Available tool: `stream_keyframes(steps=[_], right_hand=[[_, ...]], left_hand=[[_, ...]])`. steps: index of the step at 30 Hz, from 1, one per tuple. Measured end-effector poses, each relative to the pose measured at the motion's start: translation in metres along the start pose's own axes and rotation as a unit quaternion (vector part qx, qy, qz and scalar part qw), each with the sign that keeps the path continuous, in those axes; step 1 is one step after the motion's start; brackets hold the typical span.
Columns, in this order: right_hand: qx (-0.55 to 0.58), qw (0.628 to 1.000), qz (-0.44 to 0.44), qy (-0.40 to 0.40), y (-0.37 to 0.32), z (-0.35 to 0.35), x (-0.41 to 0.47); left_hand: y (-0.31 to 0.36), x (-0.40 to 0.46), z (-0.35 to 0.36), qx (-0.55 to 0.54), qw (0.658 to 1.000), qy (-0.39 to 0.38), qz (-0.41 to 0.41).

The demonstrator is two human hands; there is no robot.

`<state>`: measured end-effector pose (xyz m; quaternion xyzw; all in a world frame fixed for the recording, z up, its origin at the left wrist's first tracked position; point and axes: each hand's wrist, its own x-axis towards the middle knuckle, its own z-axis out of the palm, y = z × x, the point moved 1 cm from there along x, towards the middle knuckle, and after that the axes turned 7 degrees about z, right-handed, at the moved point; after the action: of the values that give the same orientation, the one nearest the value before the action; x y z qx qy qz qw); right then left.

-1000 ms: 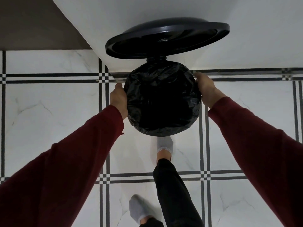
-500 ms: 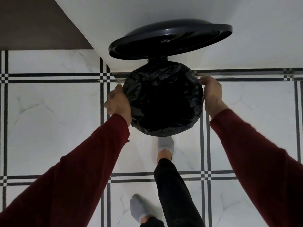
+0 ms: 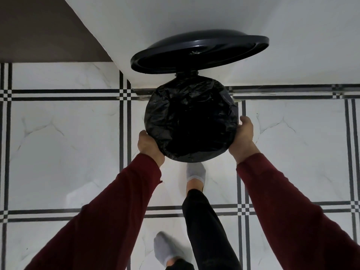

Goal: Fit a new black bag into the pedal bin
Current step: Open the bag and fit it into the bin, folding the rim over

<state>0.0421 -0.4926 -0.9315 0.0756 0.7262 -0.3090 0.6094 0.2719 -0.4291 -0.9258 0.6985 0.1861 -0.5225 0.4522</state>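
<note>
The pedal bin stands against the white wall with its black lid raised. A crinkled black bag lines the round opening and is folded over the rim, hiding the bin's body. My left hand grips the bag at the near-left edge of the rim. My right hand grips it at the near-right edge. A grey-socked foot sits right under the bin's front; the pedal is hidden.
The floor is white marble tile with black grid lines. A white wall rises behind the bin, and a dark surface lies at the upper left. My other socked foot stands nearer me.
Both hands have slid along the bag-covered rim from its left and right sides toward the near edge. The lid stays raised and the foot has not moved.
</note>
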Motion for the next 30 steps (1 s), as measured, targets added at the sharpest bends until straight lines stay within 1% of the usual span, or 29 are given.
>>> stream_keyframes(steps=[3, 5, 7, 11, 13, 16, 19, 24, 28, 30], right_hand=[[0.004, 0.999, 0.045, -0.026, -0.007, -0.006, -0.009], [-0.002, 0.997, 0.079, 0.009, -0.009, -0.008, -0.011], [0.016, 0.994, 0.105, 0.000, -0.008, -0.010, -0.010], [0.055, 0.994, 0.097, -0.009, 0.002, -0.017, -0.003], [0.049, 0.994, 0.100, -0.018, 0.003, -0.021, -0.001], [0.023, 0.993, 0.112, -0.021, 0.000, -0.019, -0.007], [0.029, 0.993, 0.107, -0.035, 0.000, -0.015, -0.013], [0.013, 0.993, 0.113, -0.025, 0.003, -0.016, -0.010], [0.005, 0.992, 0.121, -0.033, 0.001, -0.012, -0.019], [-0.018, 0.991, 0.129, -0.014, 0.001, -0.014, -0.019]], left_hand=[[0.005, -0.010, 0.003, 0.016, 1.000, -0.008, -0.021], [0.004, -0.015, 0.004, 0.030, 0.998, -0.032, -0.047], [0.000, -0.015, 0.002, 0.015, 0.997, -0.055, -0.058], [-0.003, -0.006, -0.010, -0.048, 0.997, -0.037, -0.043], [-0.003, -0.004, -0.013, -0.040, 0.998, -0.035, -0.039], [0.000, -0.008, -0.013, 0.002, 0.998, -0.033, -0.053], [0.002, -0.009, -0.013, -0.020, 0.996, -0.048, -0.076], [-0.007, -0.005, -0.017, -0.072, 0.994, -0.041, -0.069], [-0.012, -0.004, -0.021, -0.018, 0.995, -0.050, -0.082], [-0.012, -0.005, -0.021, -0.031, 0.992, -0.067, -0.098]])
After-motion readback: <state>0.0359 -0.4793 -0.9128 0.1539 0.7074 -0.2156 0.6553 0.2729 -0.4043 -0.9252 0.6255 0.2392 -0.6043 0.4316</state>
